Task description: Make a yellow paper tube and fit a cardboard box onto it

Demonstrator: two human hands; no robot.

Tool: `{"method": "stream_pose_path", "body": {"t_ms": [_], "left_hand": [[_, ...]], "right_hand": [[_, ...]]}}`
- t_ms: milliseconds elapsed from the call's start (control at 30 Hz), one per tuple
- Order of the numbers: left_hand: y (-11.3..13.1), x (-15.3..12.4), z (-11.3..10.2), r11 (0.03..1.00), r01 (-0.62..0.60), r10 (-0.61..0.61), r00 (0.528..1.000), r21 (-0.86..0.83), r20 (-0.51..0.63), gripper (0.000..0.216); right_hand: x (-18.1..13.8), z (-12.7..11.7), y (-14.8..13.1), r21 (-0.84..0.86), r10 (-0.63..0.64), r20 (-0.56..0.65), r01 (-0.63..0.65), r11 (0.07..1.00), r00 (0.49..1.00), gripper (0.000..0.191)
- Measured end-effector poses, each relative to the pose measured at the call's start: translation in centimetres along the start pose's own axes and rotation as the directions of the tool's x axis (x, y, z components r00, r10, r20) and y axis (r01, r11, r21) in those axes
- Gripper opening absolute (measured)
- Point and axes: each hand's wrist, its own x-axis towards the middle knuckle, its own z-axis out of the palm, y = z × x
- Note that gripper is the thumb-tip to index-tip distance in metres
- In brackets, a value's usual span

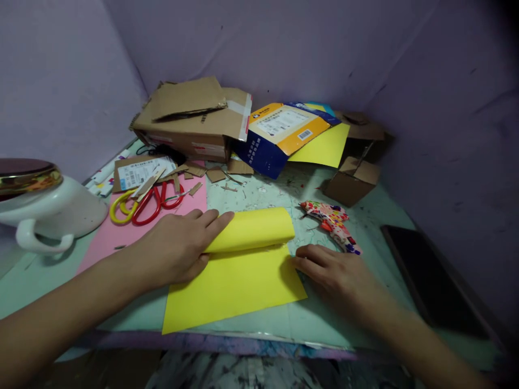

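Note:
A yellow sheet of paper (239, 283) lies on the pale green table (267, 189), its far edge curled over into a roll (253, 228). My left hand (180, 246) lies on the left end of that roll, fingers stretched out along it and thumb at the sheet's edge. My right hand (338, 275) rests at the sheet's right edge, fingers bent with their tips touching the paper. Whether either hand pinches the paper is hard to see.
Red and yellow scissors (146, 205) lie on a pink sheet (121, 232) at left, beside a white kettle (40, 210). Cardboard boxes (194, 121), a blue-orange envelope (284, 132) and yellow paper stand behind. A patterned glue gun (332, 221), small box (352, 181) and dark tablet (430, 275) lie right.

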Motion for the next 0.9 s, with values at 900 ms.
{"method": "stream_pose_path", "body": {"t_ms": [900], "left_hand": [[-0.4, 0.0, 0.3, 1.0, -0.019, 0.018, 0.999, -0.014, -0.035, 0.07]], "right_hand": [[-2.4, -0.7, 1.9, 0.047, 0.647, -0.163, -0.649, 0.759, 0.745, 0.028]]}}
